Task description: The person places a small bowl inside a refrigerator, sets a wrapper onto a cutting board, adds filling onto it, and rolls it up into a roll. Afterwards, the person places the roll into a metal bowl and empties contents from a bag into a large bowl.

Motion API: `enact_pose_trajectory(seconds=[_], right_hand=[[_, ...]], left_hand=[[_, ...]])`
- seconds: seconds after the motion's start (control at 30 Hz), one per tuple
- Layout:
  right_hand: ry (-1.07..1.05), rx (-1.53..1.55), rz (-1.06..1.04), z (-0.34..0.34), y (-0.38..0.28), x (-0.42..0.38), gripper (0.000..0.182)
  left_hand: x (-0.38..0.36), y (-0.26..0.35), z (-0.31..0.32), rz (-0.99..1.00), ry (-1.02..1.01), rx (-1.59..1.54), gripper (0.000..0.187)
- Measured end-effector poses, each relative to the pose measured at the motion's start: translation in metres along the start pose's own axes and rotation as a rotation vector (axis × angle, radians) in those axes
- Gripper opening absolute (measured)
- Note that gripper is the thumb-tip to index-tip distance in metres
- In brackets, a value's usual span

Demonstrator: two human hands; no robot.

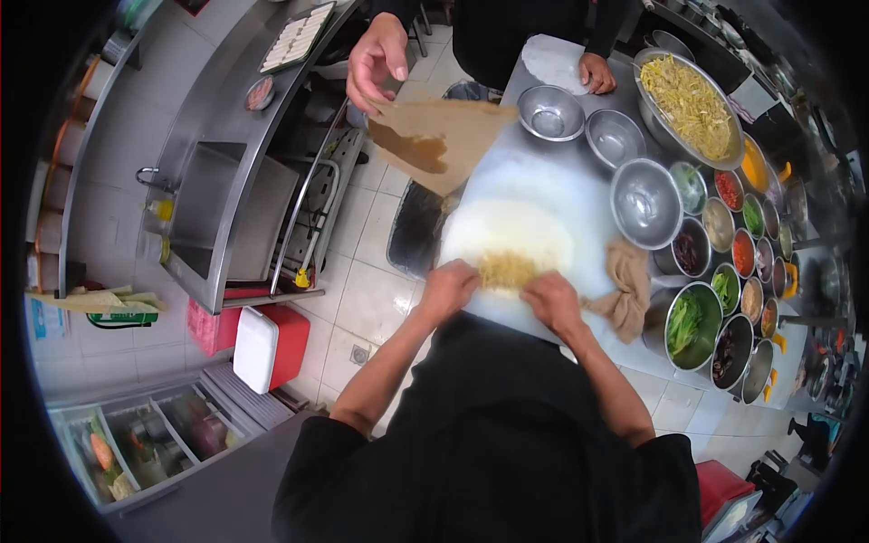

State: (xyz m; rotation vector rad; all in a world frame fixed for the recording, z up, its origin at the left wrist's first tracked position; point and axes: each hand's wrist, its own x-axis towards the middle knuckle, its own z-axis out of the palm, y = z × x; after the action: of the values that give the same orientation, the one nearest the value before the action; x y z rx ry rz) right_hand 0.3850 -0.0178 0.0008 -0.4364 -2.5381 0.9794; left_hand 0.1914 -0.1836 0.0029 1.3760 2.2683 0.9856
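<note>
A thin white wrapper [511, 226] is spread on the steel table [579, 353], its near edge pinched by the left hand [448, 288] and right hand [550, 300] over a shredded filling [507, 269]. Soft and tearable (likely), it is best gripped at that edge. Rightward, empty steel bowls [644, 201] stand, then a big bowl of yellow shreds [690, 104] and greens [686, 321].

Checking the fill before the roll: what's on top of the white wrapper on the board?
A heap of pale yellow shredded filling lies on the white wrapper's near edge. The left hand and right hand press at its sides, covering the ends and whatever lies beneath.
</note>
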Motion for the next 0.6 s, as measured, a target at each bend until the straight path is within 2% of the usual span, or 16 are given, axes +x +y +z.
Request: enact_pose_trajectory(seconds=[0.17,0.27,0.47,0.53,0.6], right_hand=[[0.143,0.042,0.066,-0.007,0.000,0.001,0.010],[0.020,-0.018,0.165,-0.017,0.006,-0.009,0.017],[-0.114,-0.020,0.035,-0.032,0.005,-0.013,0.026],[-0.127,-0.031,0.016,-0.030,0.007,-0.014,0.025],[-0.145,-0.038,-0.004,-0.026,0.008,-0.016,0.025]], left_hand=[[-0.003,0.004,-0.008,-0.055,0.049,-0.082,0.013],[-0.002,-0.004,-0.014,-0.057,0.057,-0.099,0.008],[-0.008,0.000,-0.016,-0.014,0.015,-0.088,0.006],[-0.009,0.014,-0.022,-0.129,0.027,-0.106,0.011],[-0.017,0.009,-0.021,-0.147,-0.014,-0.098,0.014]])
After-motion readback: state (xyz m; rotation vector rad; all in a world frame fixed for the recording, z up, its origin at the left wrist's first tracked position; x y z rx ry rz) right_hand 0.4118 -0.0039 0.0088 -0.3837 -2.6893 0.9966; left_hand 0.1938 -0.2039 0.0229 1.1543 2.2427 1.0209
